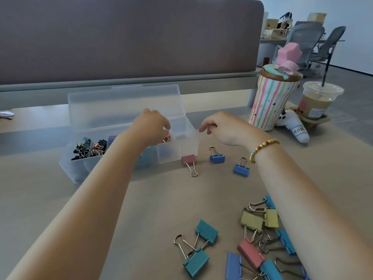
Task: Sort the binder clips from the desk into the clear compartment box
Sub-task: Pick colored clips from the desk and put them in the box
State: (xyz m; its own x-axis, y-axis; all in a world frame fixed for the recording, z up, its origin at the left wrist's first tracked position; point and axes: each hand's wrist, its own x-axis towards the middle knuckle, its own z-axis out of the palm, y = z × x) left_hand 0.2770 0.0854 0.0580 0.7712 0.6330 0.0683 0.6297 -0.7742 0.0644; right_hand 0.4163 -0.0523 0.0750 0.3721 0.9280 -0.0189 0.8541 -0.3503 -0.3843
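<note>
Two hands: both reach out over the desk (157, 199) toward the box (181, 146).
Left hand (150, 126): over the open box, fingers curled down, pinching a pink clip (167, 137) with gold handles just above a middle compartment.
Right hand (220, 128): hovers just right of the box, above the desk; fingers loosely curled, holding nothing. A bead bracelet (262, 149) circles the wrist.
Box: clear plastic, lid (125, 106) standing open at the back, set on the desk left of centre. Its left compartments hold small clips (88, 148) in black, teal and copper; something blue shows in a compartment behind the left arm.
Clips near the box: a pink one (189, 161) lies touching the box's front right corner, handles toward the camera; two blue ones (217, 157) (241, 168) lie just right of it, apart from each other.
Clips near the camera: two teal clips (198, 247) lie together with handles crossing; right of them a pile (260, 237) of yellow, pink and blue clips lies partly under the right forearm.
Behind: a striped cup (270, 100) with a pink topper stands at the far right, an iced drink (319, 100) with a straw beside it, and a white plush thing (296, 128) at their foot. A grey partition (129, 37) runs along the back of the desk.
</note>
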